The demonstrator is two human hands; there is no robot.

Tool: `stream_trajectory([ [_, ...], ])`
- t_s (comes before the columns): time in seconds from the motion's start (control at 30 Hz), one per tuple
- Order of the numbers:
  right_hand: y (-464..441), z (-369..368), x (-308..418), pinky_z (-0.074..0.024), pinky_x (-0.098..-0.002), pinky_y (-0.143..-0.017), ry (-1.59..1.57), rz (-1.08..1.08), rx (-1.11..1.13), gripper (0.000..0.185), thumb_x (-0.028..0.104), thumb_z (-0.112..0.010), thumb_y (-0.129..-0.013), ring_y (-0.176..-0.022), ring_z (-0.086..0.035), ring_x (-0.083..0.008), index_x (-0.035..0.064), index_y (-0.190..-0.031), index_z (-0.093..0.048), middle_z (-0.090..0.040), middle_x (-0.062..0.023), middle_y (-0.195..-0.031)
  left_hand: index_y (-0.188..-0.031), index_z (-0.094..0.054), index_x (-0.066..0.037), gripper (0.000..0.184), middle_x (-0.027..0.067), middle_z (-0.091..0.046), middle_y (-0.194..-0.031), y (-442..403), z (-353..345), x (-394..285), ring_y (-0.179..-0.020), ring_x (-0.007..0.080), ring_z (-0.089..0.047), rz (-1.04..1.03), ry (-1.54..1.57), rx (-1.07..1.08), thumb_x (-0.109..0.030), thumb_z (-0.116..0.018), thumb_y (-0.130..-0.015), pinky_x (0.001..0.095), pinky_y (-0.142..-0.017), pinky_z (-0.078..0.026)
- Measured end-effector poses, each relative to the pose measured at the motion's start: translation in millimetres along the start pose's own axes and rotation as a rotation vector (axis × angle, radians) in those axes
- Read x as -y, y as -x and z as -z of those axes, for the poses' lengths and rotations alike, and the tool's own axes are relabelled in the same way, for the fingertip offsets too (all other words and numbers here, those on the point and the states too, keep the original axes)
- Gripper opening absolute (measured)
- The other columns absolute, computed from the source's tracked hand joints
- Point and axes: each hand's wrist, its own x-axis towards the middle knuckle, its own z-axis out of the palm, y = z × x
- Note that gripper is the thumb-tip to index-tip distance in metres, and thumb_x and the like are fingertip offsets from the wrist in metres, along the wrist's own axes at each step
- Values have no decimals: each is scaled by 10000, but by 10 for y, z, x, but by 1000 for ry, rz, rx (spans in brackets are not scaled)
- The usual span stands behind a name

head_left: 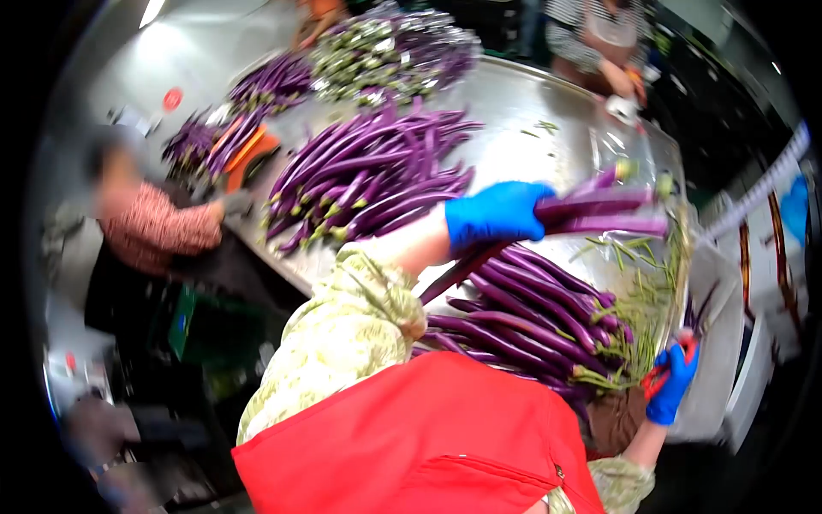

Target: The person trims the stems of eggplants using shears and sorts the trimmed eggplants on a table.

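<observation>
My left hand [497,214], in a blue glove, is closed around several long purple eggplants [604,210] above the metal table [505,111]. Their stem ends point right and are blurred. My right hand [674,384], also gloved in blue, grips red-handled scissors [685,344] by the table's right edge; dark blades seem to point up. Just below my left hand lies a row of eggplants [531,313] with stems toward the right. Cut green stem pieces [642,325] are scattered between that row and the edge.
A large eggplant pile [377,171] lies beyond my left arm, with plastic-wrapped eggplants [394,51] at the back. A co-worker in a red patterned sleeve [163,227] stands left; another in a striped sleeve [574,38] is at the far right. A grey bin [715,343] adjoins the right edge.
</observation>
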Motion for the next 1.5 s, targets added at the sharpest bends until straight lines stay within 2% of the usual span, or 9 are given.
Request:
stream_trajectory([
  [0.23, -34, 292, -228, -410, -226, -588, -124, -121, 96, 303, 93, -558, -850, -641, -494, -90, 63, -1142, -481, -550, -11, -819, -934, -591, -14, 311, 49, -606, -814, 277, 1246, 898, -683, 167, -586, -124, 1004, -1451, -92, -712, -659, 295, -616, -481],
  [0.37, 154, 229, -249, -399, -222, -586, -98, -171, -15, 308, 85, -561, -837, -648, -483, -91, 72, -1134, -481, -531, -3, -816, -1050, -505, 22, 501, 186, -568, -983, 544, 2038, 2003, -769, 265, -556, -82, 1157, -2151, -296, -685, -707, 417, -701, -486],
  [0.6, 493, 1, -104, -356, -229, -442, -74, -120, -224, 182, 101, -573, -835, -571, -454, -98, 103, -1002, -499, -472, -2, -708, -1132, -504, 4, 408, 155, -551, -1088, 496, 2836, 3671, -906, 237, -539, 71, 1186, -1457, -224, -585, -803, 394, -790, -470],
  [0.77, 716, 125, -135, -439, -238, -661, 55, -92, -279, 243, 95, -581, -830, -709, -538, -126, 6, -1047, -518, -546, -48, -828, -1190, -503, -8, 359, 132, -539, -1163, 373, 1778, 2622, -1005, 216, -528, -62, 962, -1421, -172, -513, -871, 377, -853, -460],
  [0.87, 876, 262, -290, -435, -246, -677, 73, -126, -295, 233, 96, -581, -825, -725, -529, -124, 12, -1034, -521, -545, -49, -848, -1255, -464, -14, 447, 141, -511, -1229, 215, 372, 1483, -1091, 230, -502, -115, 804, -756, -174, -554, -848, 375, -920, -425],
  [0.93, 1014, 338, -398, -439, -250, -697, 63, -117, -307, 255, 93, -566, -828, -749, -532, -132, 16, -1067, -524, -545, -48, -881, -1340, -386, -17, 697, 176, -464, -1300, 94, -498, 714, -1184, 274, -460, -290, 158, 150, -220, -692, -747, 384, -1002, -365],
  [1.0, 1126, 404, -420, -439, -249, -686, 39, -150, -337, 258, 93, -563, -825, -756, -533, -127, 14, -1067, -522, -544, -50, -885, -1409, -291, -20, 924, 230, -318, -1416, -67, -1176, 659, -1321, 336, -305, -366, -130, 600, -309, -772, -676, 397, -1102, -227],
  [1.4, 1272, 587, -700, -406, -234, -494, -172, -238, -454, 358, 119, -597, -813, -609, -507, -104, 42, -1151, -512, -551, -39, -866, -1198, -527, -7, 427, 96, -561, -1141, -517, -1498, 591, -1061, 191, -520, -121, -28, 576, -103, -682, -811, 307, -943, -403],
  [1.5, 1239, 567, -731, -453, -251, -694, -198, -274, -435, 290, 96, -567, -822, -784, -558, -130, 11, -1096, -524, -572, -58, -889, -1161, -538, -18, 390, 78, -572, -1096, -588, -1715, 522, -1018, 168, -524, -268, -74, 589, -121, -686, -816, 304, -920, -416],
])
